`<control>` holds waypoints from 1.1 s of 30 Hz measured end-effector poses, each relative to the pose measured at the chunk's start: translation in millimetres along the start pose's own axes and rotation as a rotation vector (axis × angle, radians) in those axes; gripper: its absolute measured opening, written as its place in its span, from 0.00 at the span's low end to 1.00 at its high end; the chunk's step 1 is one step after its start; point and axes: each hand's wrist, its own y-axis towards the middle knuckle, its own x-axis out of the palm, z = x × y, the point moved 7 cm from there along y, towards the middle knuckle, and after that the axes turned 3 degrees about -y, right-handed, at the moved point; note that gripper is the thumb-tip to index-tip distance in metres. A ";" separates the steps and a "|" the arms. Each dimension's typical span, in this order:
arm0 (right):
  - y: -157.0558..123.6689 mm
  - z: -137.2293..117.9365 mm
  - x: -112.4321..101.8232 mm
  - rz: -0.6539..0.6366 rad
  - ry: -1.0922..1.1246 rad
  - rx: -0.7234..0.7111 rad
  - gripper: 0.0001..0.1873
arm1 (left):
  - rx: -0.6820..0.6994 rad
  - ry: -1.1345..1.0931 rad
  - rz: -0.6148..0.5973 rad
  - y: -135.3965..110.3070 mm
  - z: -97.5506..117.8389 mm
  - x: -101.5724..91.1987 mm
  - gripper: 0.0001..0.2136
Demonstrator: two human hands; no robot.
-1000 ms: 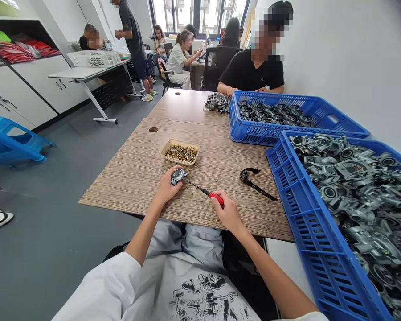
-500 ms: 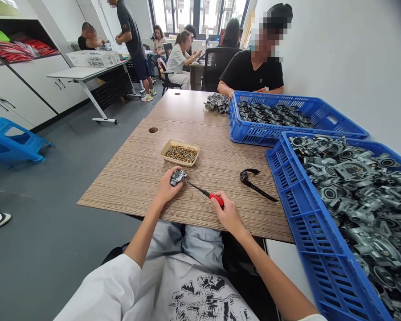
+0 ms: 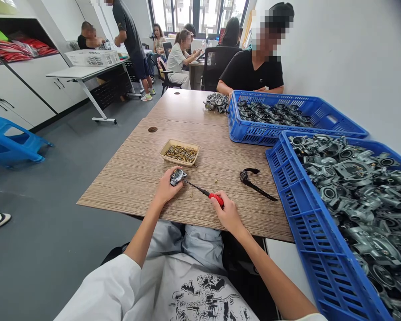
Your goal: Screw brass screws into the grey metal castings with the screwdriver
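My left hand (image 3: 167,186) is closed around a small grey metal carburetor body (image 3: 177,177), held just above the table. In my right hand (image 3: 227,211) is a screwdriver (image 3: 216,199) with a red handle and a long dark shaft. Its tip meets the right side of the carburetor body; the exact contact point is too small to make out. Two small brass pieces lie loose on the wood, one brass piece (image 3: 191,195) below the shaft and another brass piece (image 3: 216,180) above it. Beyond my left hand stands a beige tray (image 3: 163,154) filled with small brass and silver parts.
A black wristwatch (image 3: 243,176) lies right of the screwdriver. Two blue crates, a near crate (image 3: 307,232) and a far crate (image 3: 254,133), hold many metal castings. Across the table (image 3: 120,178) sits a person in black (image 3: 254,73), beside a pile of castings (image 3: 216,102).
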 end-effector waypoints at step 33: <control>0.1 1.4 0.9 -0.005 0.003 -0.002 0.15 | -0.001 -0.020 0.001 0.6 1.5 -1.2 0.23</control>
